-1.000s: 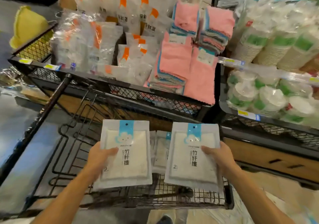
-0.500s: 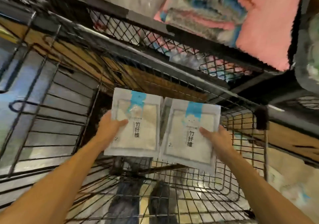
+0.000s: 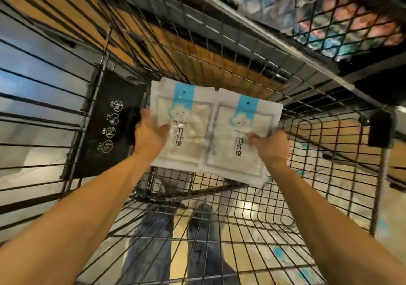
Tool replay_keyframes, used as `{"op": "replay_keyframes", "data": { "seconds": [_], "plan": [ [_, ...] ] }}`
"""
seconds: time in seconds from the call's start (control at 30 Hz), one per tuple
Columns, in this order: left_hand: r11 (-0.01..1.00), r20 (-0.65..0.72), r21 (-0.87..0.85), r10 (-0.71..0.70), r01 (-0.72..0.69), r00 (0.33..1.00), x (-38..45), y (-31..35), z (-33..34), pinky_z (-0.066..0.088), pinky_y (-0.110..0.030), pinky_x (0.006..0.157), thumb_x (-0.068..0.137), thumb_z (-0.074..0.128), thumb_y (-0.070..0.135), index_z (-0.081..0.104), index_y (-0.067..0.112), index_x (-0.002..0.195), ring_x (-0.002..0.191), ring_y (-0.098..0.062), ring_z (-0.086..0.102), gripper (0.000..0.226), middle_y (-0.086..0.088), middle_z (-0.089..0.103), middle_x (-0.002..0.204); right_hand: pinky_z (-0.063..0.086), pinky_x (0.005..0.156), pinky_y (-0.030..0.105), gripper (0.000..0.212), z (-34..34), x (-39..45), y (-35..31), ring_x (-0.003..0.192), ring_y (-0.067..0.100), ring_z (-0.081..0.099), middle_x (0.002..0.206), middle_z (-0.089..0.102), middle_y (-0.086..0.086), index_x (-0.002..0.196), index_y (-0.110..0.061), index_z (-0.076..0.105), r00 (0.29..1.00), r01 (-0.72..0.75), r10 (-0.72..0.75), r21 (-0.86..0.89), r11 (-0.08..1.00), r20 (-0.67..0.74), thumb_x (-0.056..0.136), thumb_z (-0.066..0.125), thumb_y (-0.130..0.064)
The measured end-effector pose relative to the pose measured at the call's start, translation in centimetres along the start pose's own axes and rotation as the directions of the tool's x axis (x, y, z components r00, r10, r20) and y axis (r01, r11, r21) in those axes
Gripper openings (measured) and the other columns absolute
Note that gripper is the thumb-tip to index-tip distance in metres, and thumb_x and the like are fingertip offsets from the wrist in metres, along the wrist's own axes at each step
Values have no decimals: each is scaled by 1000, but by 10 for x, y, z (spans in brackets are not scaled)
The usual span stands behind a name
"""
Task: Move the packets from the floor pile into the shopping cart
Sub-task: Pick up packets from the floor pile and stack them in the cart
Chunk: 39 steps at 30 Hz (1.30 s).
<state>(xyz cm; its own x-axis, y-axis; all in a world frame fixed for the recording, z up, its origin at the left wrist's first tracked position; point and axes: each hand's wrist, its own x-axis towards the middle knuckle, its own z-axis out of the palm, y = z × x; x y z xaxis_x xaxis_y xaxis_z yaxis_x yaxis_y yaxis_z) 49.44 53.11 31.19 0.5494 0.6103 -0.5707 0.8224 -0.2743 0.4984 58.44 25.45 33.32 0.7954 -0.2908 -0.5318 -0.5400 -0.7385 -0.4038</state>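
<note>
Both hands hold one packet each, low inside the cart: the left hand [image 3: 151, 134] grips the left packet [image 3: 182, 126] by its left edge, thumb across the front, and the right hand [image 3: 271, 147] pinches the right packet [image 3: 239, 135] at its right edge. The two packets lie side by side, the right one overlapping the left along the middle. A second ago they were held above the cart [image 3: 329, 196] rim with the shelves in full view; since then the arms have gone down past the rim and the packets now hang over the wire floor, so release looks close and these two are nearly delivered. Whether the packets already touch the wire floor cannot be told. The fingers behind the packets are hidden. Packets seen lower in the cart earlier are now covered. The floor pile is out of view, so how many remain is unknown. Shelf goods behind the mesh [image 3: 329, 14] are blurred.
</note>
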Motion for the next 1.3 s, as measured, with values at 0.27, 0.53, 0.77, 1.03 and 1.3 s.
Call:
{"op": "replay_keyframes", "data": {
  "seconds": [0.27, 0.53, 0.77, 1.03, 1.3],
  "plan": [
    [625, -2, 692, 501, -360, 865, 4, 11, -3, 41, -48, 97, 79, 81, 34, 35, 17, 142, 118, -34, 45, 80, -15, 44, 130, 50, 98, 53, 81, 5, -7, -15, 122, 36, 55, 128, 58, 15, 128, -7, 44, 979, 53, -114, -330, 942, -168, 72, 91, -41],
    [419, 115, 810, 573, -411, 811, -25, 52, -50, 28, -49, 108, 93, 44, 62, 41, 22, 150, 136, -31, 41, 69, -13, 43, 152, 42, 106, 55, 65, -45, -49, -30, 126, 30, 50, 134, 54, 6, 139, -19, 45, 910, 349, -413, -595, 724, 30, 90, 64, -57],
    [447, 80, 777, 628, -443, 774, -99, 139, -137, 12, -56, 122, 99, 34, 64, 35, 25, 157, 153, -28, 21, 70, -10, 25, 166, 32, 117, 57, 64, -142, -109, -79, 136, 27, 48, 144, 57, 3, 145, -22, 49, 819, 472, -573, -595, 651, 23, 92, 58, -57],
    [525, 14, 744, 606, -413, 795, -209, 242, -251, 9, -62, 122, 98, 22, 70, 34, 27, 157, 153, -30, 21, 74, -7, 24, 167, 35, 113, 61, 69, -273, -192, -166, 134, 34, 52, 144, 59, 7, 148, -25, 47, 785, 514, -614, -473, 716, -75, 90, 54, -63],
    [516, -79, 729, 716, -450, 694, -305, 302, -314, 19, -61, 116, 101, 24, 66, 42, 29, 152, 146, -32, 33, 65, -7, 36, 160, 47, 104, 57, 65, -376, -274, -187, 126, 36, 57, 134, 64, 8, 147, -24, 46, 735, 525, -660, -486, 699, -155, 94, 53, -60]
  ]
}}
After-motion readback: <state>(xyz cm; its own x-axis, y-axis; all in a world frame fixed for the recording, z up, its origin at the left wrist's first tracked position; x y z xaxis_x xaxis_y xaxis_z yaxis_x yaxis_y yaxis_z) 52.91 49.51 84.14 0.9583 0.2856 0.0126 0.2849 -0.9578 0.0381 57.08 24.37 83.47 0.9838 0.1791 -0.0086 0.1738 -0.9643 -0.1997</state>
